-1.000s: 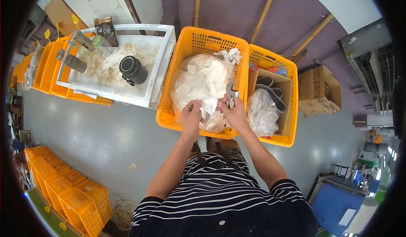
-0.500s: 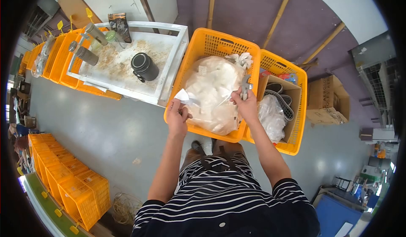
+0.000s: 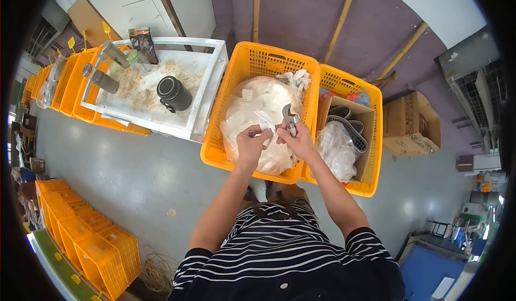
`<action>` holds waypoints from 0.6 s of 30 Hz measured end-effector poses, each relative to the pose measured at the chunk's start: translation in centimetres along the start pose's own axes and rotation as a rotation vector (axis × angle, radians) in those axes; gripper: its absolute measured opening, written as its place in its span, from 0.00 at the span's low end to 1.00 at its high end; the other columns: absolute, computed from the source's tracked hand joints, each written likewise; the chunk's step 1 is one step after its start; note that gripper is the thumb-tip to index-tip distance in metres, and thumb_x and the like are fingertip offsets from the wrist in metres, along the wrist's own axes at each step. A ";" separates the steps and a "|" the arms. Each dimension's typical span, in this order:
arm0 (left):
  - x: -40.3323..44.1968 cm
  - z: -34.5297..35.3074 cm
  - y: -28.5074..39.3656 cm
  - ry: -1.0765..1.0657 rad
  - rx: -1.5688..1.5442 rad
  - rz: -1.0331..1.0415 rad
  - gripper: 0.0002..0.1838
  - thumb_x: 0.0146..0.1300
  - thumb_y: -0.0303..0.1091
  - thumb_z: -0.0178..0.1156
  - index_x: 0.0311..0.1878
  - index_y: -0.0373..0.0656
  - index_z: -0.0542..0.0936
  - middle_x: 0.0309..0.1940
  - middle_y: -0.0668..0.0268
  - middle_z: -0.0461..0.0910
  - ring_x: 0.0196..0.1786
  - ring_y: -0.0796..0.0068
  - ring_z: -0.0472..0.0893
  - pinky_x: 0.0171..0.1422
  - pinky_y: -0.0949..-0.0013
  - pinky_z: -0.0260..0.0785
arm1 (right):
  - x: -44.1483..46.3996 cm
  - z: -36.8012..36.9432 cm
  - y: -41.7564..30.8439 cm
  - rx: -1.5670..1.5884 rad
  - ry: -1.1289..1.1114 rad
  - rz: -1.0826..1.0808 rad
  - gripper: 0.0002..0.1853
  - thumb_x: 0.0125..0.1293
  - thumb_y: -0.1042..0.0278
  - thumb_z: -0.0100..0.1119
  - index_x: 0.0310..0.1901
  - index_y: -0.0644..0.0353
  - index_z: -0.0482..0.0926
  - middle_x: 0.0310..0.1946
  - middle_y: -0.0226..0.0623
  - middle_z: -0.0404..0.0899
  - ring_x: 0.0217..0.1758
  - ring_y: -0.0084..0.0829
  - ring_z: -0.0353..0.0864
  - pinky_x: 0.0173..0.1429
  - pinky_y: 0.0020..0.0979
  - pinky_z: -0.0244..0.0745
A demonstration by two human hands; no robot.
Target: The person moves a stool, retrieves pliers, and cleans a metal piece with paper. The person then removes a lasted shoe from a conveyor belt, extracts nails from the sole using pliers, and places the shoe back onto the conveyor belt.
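Observation:
My right hand (image 3: 301, 141) grips a silver adjustable wrench (image 3: 291, 120), its jaw end pointing up and away from me. Close beside it, my left hand (image 3: 251, 146) pinches a thin white strip (image 3: 265, 119), paper or cloth, which bends up toward the wrench. Whether the strip touches the wrench I cannot tell. Both hands are above a yellow plastic crate (image 3: 214, 146) that contains a large clear plastic bag of pale material (image 3: 236, 113). A crumpled white piece (image 3: 297, 79) lies at the crate's far right corner.
To the right, another yellow crate (image 3: 378, 140) holds a cardboard box with clear plastic and dark grey items. A brown carton (image 3: 398, 119) stands beyond it. On the left, a white-framed table (image 3: 189, 119) carries a black flask (image 3: 174, 93) and several bottles. Stacked yellow crates (image 3: 99, 252) stand lower left.
My hands have come together over the bag. The left moved right with the white strip, and the right moved left with the wrench. The view has shifted slightly.

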State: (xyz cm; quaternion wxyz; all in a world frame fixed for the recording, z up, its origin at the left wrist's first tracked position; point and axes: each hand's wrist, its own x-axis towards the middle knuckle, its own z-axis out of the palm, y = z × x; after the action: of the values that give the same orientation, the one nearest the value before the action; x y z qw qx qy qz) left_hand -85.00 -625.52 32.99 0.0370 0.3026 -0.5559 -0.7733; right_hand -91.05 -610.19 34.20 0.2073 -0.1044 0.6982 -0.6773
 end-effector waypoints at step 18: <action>7.7 -1.5 -1.6 0.095 0.650 0.364 0.20 0.58 0.45 0.77 0.47 0.40 0.90 0.32 0.64 0.88 0.27 0.74 0.83 0.38 0.66 0.77 | -3.7 -3.8 1.8 0.269 0.460 0.100 0.10 0.75 0.65 0.65 0.51 0.62 0.82 0.38 0.32 0.88 0.29 0.22 0.85 0.34 0.26 0.80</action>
State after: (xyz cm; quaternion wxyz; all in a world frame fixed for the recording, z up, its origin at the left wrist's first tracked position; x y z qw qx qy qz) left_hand -90.03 -629.24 28.01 0.1017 0.2303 -0.8149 -0.5221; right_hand -89.19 -605.07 32.94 0.0885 0.1151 0.6348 -0.7590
